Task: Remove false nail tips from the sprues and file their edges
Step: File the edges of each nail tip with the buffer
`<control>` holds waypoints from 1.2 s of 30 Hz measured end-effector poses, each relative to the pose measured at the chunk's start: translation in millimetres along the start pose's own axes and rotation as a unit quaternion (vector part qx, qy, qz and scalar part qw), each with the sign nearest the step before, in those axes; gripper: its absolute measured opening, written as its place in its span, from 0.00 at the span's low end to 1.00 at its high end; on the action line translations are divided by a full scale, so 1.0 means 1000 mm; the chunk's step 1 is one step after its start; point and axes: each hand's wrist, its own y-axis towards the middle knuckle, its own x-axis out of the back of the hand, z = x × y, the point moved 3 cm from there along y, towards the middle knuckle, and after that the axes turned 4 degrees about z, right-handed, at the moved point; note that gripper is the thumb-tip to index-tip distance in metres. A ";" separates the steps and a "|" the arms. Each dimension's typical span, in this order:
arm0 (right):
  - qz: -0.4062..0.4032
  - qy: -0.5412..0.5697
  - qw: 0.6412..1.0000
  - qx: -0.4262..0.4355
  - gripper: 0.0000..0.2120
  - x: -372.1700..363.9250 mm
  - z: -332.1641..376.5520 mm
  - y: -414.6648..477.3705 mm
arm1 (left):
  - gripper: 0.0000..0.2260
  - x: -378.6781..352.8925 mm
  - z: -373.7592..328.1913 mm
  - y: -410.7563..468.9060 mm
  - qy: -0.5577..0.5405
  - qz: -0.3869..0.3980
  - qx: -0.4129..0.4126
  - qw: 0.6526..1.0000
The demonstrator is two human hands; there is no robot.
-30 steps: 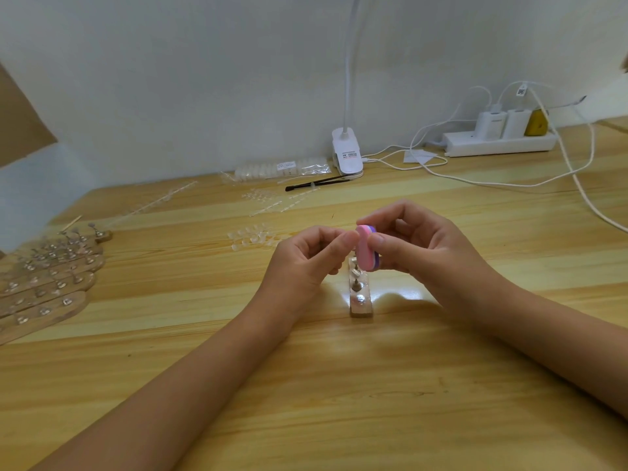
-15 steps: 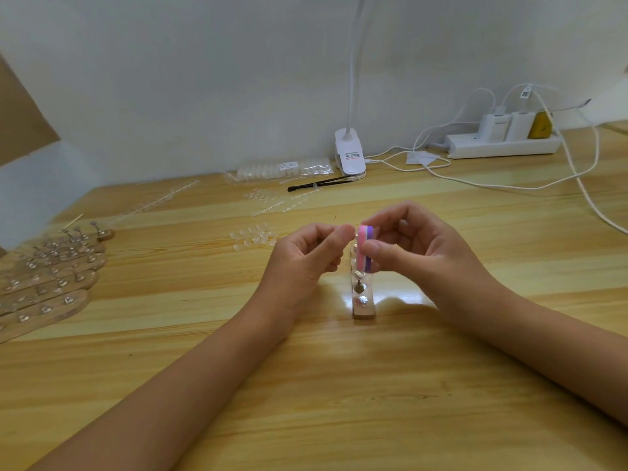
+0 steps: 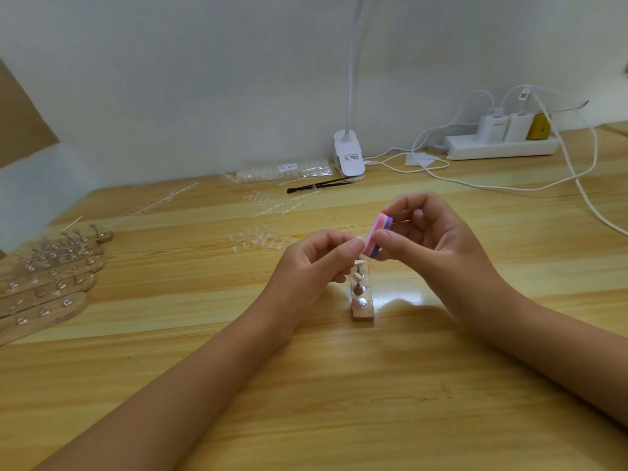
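Right hand (image 3: 431, 243) grips file (image 3: 377, 236) (pink-purple block) between thumb and curled fingers, held above the table (image 3: 339, 402). Left hand (image 3: 316, 263) has its fingers curled, thumb and forefinger pressed together right against the file's face; can't tell if anything sits between them, too small. Loose tips (image 3: 255, 237) lie on the table behind the left hand, and a wooden stand (image 3: 363, 302) sits below both hands.

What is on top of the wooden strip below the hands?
The wooden strip carries a row of metal pegs, some with nail tips. The left hand and file block cover its far end.
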 end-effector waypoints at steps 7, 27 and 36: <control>-0.001 0.025 1.000 -0.006 0.14 0.001 0.003 0.001 | 0.15 0.003 0.001 0.002 -0.043 -0.014 0.034 0.998; 0.066 -0.032 0.997 0.008 0.14 -0.009 0.000 -0.005 | 0.05 0.007 0.002 0.005 -0.099 0.080 0.087 0.988; 0.070 -0.033 0.997 0.023 0.13 -0.008 -0.004 -0.005 | 0.07 0.007 0.000 0.005 -0.101 0.102 0.086 0.986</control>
